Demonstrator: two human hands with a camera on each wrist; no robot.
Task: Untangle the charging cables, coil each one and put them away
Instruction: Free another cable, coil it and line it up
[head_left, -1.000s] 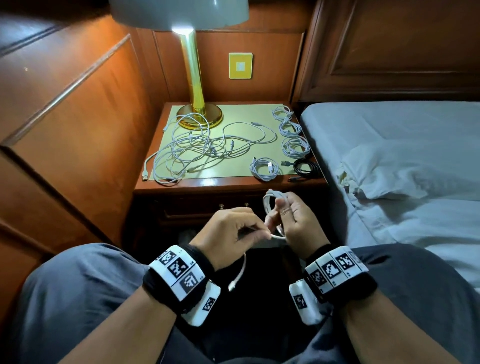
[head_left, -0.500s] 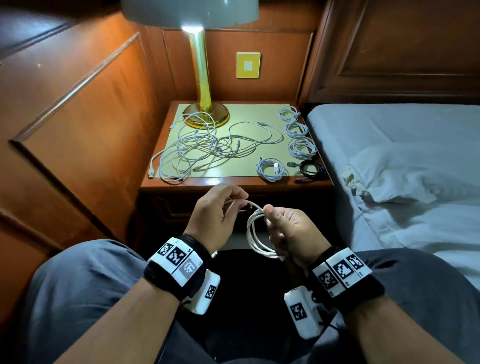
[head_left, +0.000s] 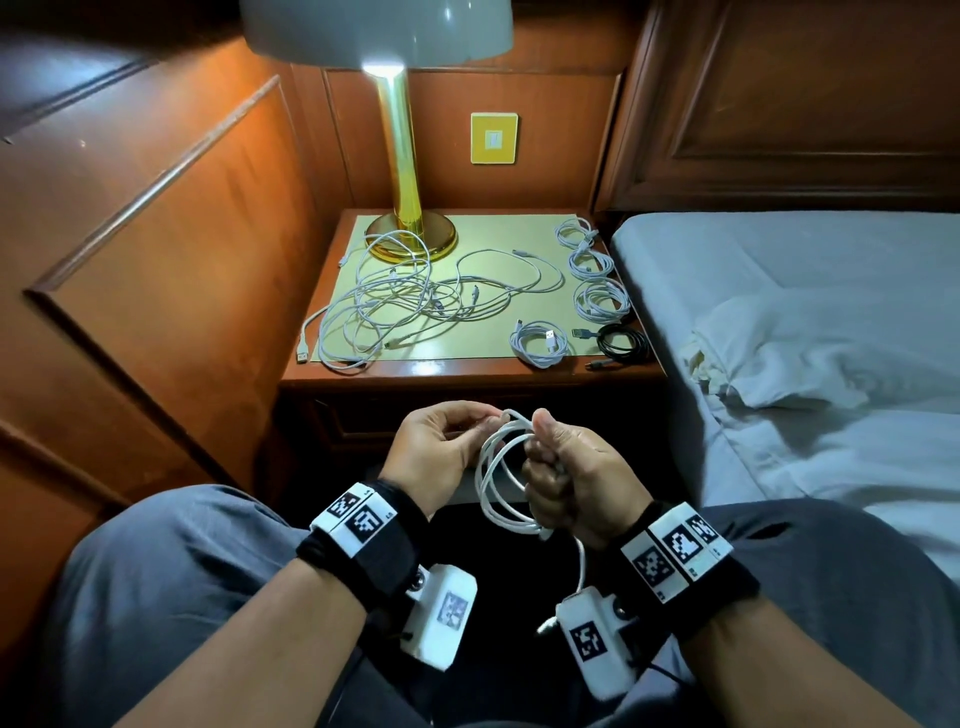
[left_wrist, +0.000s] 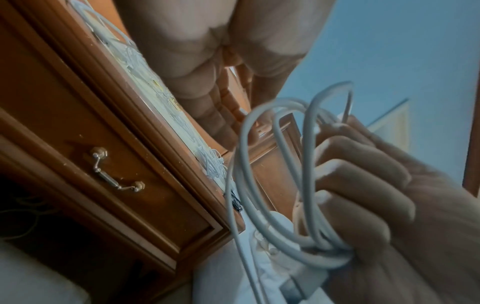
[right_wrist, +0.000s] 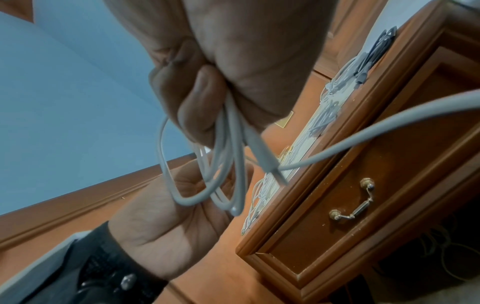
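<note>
Hands (head_left: 576, 467) coil white cable (head_left: 498, 483) before wooden nightstand (head_left: 467, 371).

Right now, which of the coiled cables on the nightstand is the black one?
The black coil at the front right corner, nearest the bed; the other four coils there are white.

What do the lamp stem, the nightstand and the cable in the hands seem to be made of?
Lamp stem: probably polished brass or gold-plated metal; it shines and mirrors the light.
Nightstand: reddish wood or veneer, glossy varnish with reflections at the edge.
White cable: smooth matte plastic or rubber jacket; it bends into soft loops.
</note>
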